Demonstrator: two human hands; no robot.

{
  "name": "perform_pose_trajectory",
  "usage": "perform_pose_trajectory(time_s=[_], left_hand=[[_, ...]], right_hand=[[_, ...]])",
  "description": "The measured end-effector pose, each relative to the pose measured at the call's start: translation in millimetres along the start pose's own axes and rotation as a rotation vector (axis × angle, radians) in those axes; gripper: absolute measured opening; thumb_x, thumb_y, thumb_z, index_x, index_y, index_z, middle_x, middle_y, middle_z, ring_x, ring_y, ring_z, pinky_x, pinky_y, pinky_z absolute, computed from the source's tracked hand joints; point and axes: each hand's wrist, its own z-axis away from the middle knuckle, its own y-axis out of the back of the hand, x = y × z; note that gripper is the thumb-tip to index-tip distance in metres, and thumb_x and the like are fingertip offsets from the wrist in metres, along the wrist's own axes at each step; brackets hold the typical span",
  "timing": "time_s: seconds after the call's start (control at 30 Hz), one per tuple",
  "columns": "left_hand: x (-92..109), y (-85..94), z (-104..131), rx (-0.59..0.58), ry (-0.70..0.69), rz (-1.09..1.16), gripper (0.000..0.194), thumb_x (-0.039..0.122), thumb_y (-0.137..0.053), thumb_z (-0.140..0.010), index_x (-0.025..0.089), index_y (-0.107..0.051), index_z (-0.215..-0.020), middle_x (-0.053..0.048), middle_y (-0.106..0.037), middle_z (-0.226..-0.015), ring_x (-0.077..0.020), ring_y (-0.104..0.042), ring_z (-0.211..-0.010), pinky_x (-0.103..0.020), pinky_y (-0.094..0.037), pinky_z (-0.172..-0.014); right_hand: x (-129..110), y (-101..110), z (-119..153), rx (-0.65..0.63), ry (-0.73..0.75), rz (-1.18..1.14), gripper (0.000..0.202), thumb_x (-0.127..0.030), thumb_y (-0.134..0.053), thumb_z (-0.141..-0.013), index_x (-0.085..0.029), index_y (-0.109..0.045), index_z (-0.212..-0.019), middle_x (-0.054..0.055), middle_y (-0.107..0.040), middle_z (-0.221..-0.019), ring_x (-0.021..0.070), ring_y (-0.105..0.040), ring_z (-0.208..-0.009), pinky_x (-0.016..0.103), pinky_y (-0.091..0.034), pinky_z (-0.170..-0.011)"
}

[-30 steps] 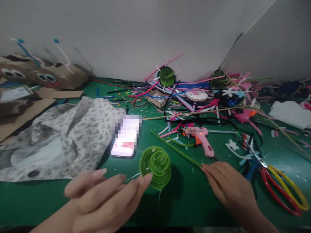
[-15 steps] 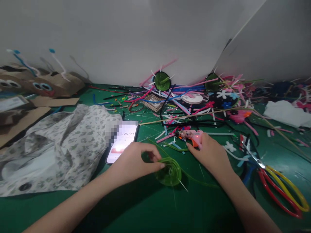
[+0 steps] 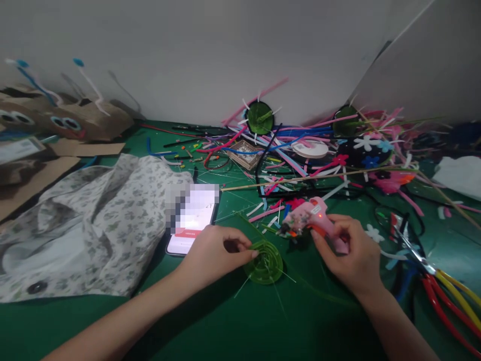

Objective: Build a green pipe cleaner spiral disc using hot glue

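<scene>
Head camera: a green table [image 3: 210, 321] stretches out before me, a patterned cloth [image 3: 112, 215] lying crumpled over its left part. Scissors [image 3: 428, 268] with red and yellow handles lie at my far right. A lit phone [image 3: 195, 213] rests beside the cloth, partly behind my left hand [image 3: 221, 250], whose thumb and fingers pinch the left side of a green coil [image 3: 270, 268] low in front of me. My right hand [image 3: 353, 255] grasps the handle of a pink glue gun [image 3: 306, 218], its nozzle pointing left, apart from the coil. A small white flower [image 3: 374, 233] sits between that hand and the scissors.
</scene>
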Motion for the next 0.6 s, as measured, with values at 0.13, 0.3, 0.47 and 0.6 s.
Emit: perform_pose_trajectory(time_s=[0.13,0.3,0.47,0.6], left_hand=[[5.4,1.7,6.3,0.008,-0.010,0.048,0.021,0.040,-0.071,-0.074,0.019,-0.073,-0.073,0.001,-0.071,-0.067,-0.0147,-0.064,-0.063,-0.022,-0.047,-0.057],[7.5,-0.8,9.0,-0.007,-0.022,0.082,0.020,0.038,-0.071,-0.075,0.018,-0.071,-0.074,0.001,-0.068,-0.064,-0.0126,-0.061,-0.058,-0.020,-0.044,-0.052],[9.4,-13.4,12.1,-0.065,-0.017,0.183,0.020,0.035,-0.071,-0.076,0.016,-0.066,-0.075,0.002,-0.065,-0.065,-0.0084,-0.055,-0.049,-0.017,-0.038,-0.043],[3.5,-25.2,12.3,-0.171,0.037,0.379,0.024,0.037,-0.070,-0.077,0.015,-0.061,-0.078,0.002,-0.061,-0.067,-0.0057,-0.051,-0.042,-0.016,-0.036,-0.038]], right_hand=[[-3.1,-2.4,3.1,0.014,0.060,-0.025,0.029,-0.027,-0.072,-0.075,-0.022,-0.044,-0.077,0.005,-0.064,-0.091,0.0186,-0.065,-0.083,0.024,-0.045,-0.059],[-5.1,-1.0,2.5,0.024,0.076,0.009,0.029,-0.025,-0.072,-0.073,-0.022,-0.044,-0.076,0.005,-0.064,-0.087,0.0196,-0.066,-0.083,0.024,-0.045,-0.055],[-2.1,1.4,3.3,0.060,0.070,0.017,0.029,-0.029,-0.073,-0.072,-0.022,-0.045,-0.076,0.009,-0.066,-0.094,0.0199,-0.066,-0.077,0.026,-0.046,-0.055],[-1.8,4.6,3.7,0.103,0.072,0.002,0.029,-0.026,-0.075,-0.071,-0.021,-0.047,-0.080,0.011,-0.067,-0.095,0.0219,-0.067,-0.081,0.027,-0.049,-0.056]])
